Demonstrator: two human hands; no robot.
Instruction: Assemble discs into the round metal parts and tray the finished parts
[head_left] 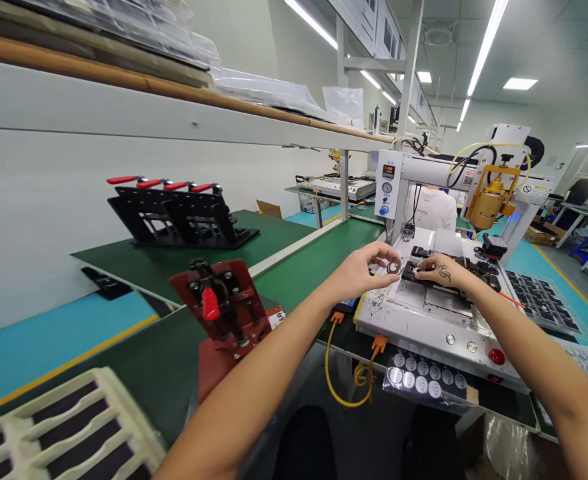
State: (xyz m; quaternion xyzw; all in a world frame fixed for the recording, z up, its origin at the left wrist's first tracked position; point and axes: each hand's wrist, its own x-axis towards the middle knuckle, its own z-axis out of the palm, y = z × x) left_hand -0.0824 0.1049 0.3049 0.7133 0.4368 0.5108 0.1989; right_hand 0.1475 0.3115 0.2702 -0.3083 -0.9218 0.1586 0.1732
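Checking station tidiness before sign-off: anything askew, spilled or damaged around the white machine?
Mostly tidy. The machine base shows dark smudges near its front-left corner, and the yellow cable hangs in a loose knotted loop off the bench edge. Left hand holds a small ring; right hand rests on the black fixture.

A single head-worn view looks forward and down along both outstretched forearms to the white benchtop dispensing machine with the brass-yellow head [474, 220], which sits at arm's reach, right of centre. Left of the machine the green bench runs away; behind it the hall recedes.
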